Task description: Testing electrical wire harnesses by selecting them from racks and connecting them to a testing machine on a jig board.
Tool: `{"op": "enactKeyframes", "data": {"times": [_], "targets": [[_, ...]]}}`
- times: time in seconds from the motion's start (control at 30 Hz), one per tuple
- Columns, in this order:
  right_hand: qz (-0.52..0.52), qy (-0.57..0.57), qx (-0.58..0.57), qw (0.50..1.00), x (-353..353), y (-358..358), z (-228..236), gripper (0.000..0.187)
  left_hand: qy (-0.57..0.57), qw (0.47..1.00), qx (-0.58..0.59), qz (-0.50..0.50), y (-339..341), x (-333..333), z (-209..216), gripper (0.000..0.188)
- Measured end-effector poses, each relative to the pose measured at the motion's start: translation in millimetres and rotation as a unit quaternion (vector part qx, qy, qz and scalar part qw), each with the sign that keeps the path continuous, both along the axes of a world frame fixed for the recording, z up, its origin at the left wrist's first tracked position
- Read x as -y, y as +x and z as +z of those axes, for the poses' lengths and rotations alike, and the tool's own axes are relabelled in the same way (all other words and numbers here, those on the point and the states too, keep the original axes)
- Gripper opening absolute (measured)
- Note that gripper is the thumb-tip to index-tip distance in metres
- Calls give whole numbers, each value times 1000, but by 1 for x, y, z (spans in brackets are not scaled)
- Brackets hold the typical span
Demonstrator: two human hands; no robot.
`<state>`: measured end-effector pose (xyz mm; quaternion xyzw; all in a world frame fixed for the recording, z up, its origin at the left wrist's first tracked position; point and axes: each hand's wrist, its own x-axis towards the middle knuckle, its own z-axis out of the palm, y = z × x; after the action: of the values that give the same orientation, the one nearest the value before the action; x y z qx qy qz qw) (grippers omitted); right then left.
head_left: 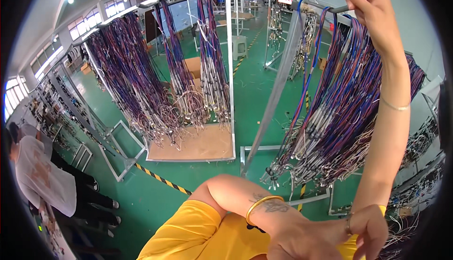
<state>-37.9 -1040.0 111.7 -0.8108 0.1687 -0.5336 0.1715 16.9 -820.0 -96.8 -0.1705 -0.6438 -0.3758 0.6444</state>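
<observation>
hanging step in hand, by my reading: a blue wire (306, 66) is being looped over the bar (337, 9) of the near right rack (278, 85), where a thick bundle (344, 113) of blue, red and purple harnesses already hangs. right hand (370, 5) is raised at top right, fingers pinched narrow on the top of the wire loop, just at the bar. left hand (325, 238) is low, at the near edge, crossed in front of the yellow shirt (198, 234); whether it holds anything cannot be told, the fingers are curled but their contents are hidden; loose pale wire ends lie near it at the lower right. judgement: next move calls for seating the loop fully over the bar so the wire falls beside the bundle without snagging, then letting the pinch go. counts, largest first: racks clearly loaded with harnesses, three (a long far left one (118, 71), one in the middle over a brown board (198, 144), the near right one), with more racks far behind, too small to count; other person (42, 170), one, at left in a white top; gold bangle (262, 203), one, on the left wrist; thin bracelet (395, 106), one, on the right wrist.
</observation>
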Motion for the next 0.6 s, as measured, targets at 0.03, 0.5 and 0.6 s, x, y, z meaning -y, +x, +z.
{"op": "enactKeyframes", "data": {"times": [0.03, 0.5, 0.6], "targets": [[30, -26, -29, 999, -13, -1, -10, 25, -24, 997, -15, 74, 6, 5, -2, 72], [477, 268, 27, 837, -47, 103, -166, 18, 471, 846, 134, 213, 124, 57, -165, 25], [547, 276, 54, 788, -47, 128, -168, 20, 529, 769, -18, 360, 191, -36, -239, 28]]}}
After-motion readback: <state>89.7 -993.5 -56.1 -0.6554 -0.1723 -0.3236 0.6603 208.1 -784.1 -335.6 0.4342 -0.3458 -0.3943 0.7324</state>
